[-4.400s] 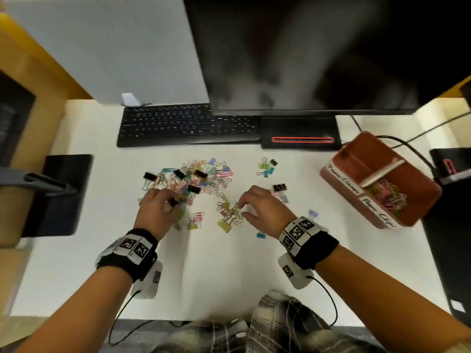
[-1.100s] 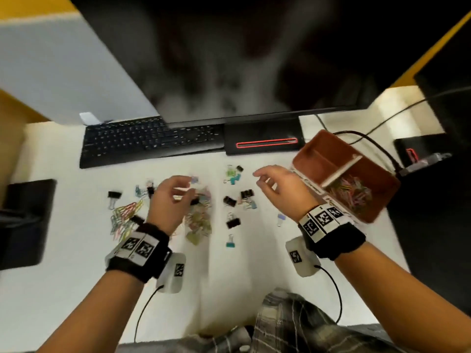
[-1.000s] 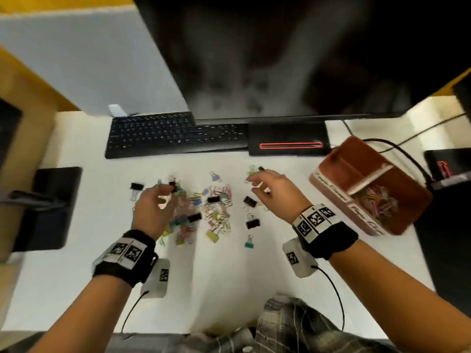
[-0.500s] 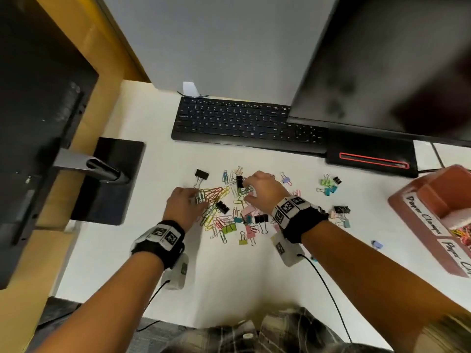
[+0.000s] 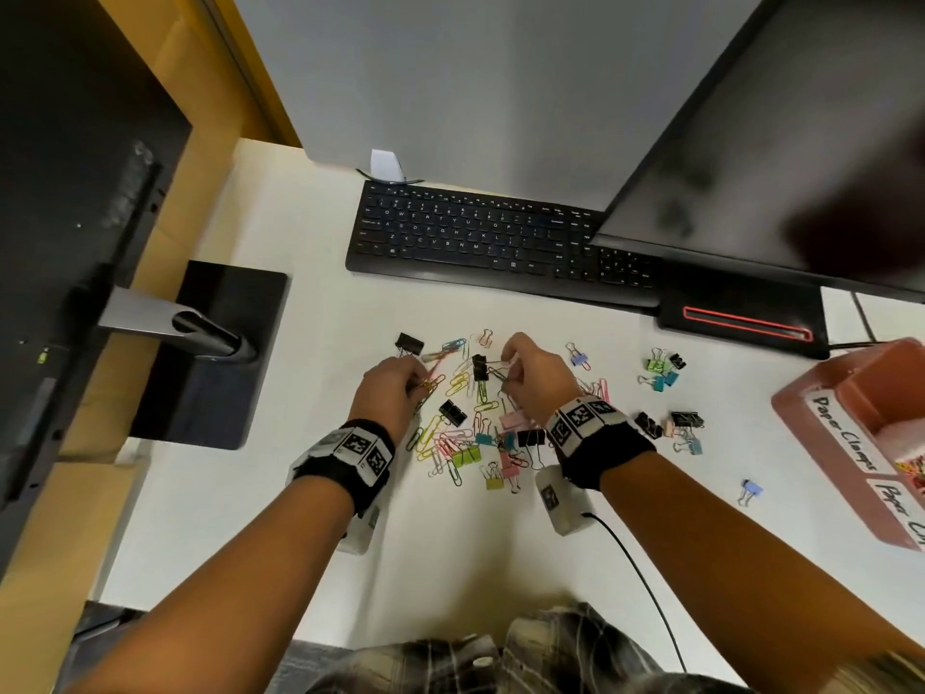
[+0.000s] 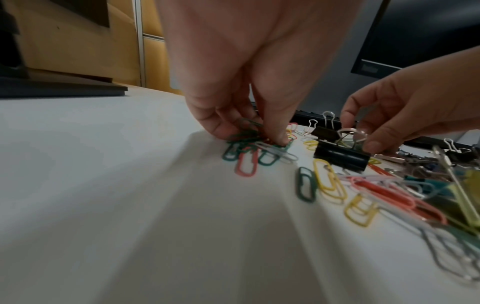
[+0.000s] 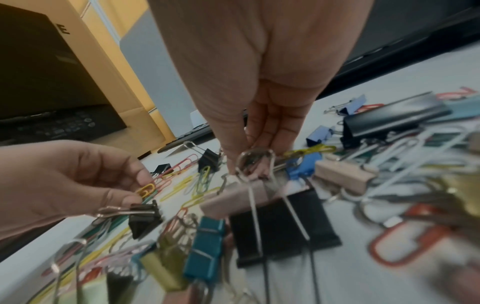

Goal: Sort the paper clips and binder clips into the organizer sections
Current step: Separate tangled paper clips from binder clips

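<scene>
Left of the left hand (image 5: 388, 393) the white desk (image 5: 320, 373) runs bare up to a black monitor base (image 5: 210, 353); nearer the body, under both forearms, it is open as well. The left hand curls down at the left edge of the heap, thumb and fingertips (image 6: 279, 139) pinching a bunch of paper clips (image 6: 246, 139) that lie flat, their long axes mostly pointing away from the wrist. Between the two hands and just below them spreads the mixed heap of clips (image 5: 470, 433), long axes lying every way. The right hand (image 5: 535, 378) is close beside the left, fingers bent and nearly closed; its thumb and fingertips (image 7: 259, 142) pinch the wire handles of a black binder clip (image 6: 340, 156), whose body runs crosswise between the hands with the handles pointing up into the grip. Beyond both hands a keyboard (image 5: 490, 237) bounds the far edge, with a monitor (image 5: 781, 157) overhanging it. Right of the right hand lie scattered binder clips (image 5: 660, 370), then bare desk, then the reddish organizer (image 5: 821, 443) at the frame's right edge, well apart from the hands, with coloured clips in its nearer section.
</scene>
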Motion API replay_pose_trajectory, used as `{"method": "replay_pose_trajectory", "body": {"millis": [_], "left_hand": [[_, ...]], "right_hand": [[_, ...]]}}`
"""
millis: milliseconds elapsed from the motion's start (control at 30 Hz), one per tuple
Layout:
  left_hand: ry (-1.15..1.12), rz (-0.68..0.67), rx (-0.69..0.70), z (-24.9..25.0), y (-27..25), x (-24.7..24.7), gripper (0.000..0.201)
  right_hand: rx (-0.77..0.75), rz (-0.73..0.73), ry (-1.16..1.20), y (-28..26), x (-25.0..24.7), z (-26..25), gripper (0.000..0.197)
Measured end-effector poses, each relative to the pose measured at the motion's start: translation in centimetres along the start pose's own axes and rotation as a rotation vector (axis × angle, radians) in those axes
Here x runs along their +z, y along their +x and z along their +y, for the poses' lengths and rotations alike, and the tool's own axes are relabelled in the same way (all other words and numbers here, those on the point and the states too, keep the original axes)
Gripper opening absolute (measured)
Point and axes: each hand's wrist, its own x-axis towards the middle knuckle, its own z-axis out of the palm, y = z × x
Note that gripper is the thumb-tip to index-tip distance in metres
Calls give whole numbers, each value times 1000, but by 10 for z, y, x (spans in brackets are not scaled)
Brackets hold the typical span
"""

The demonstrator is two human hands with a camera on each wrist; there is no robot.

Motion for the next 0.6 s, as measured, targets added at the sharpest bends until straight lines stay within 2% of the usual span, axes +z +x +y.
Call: {"method": "replay_pose_trajectory", "body": {"millis": [167, 267, 333, 433, 500, 600], "left_hand": [[-14, -28, -41, 0, 1, -1, 16], [-21, -46, -59, 2, 2, -3, 12], [-65, -54, -67, 5, 3, -7, 10], [-211, -12, -82, 8, 1, -18, 9], [-293, 45, -91, 9, -2, -30, 9], [-326, 103, -91, 3, -6, -49, 13]], "right_hand": [[68, 5, 151, -5, -7, 11, 46], [68, 43, 163, -11, -14, 17, 33], [28, 67, 119, -16, -19, 18, 23], [-51, 114, 124, -20, -25, 3, 22], [-169, 145, 80, -19, -25, -16, 19], [-325, 112, 86, -15, -11, -47, 15]]}}
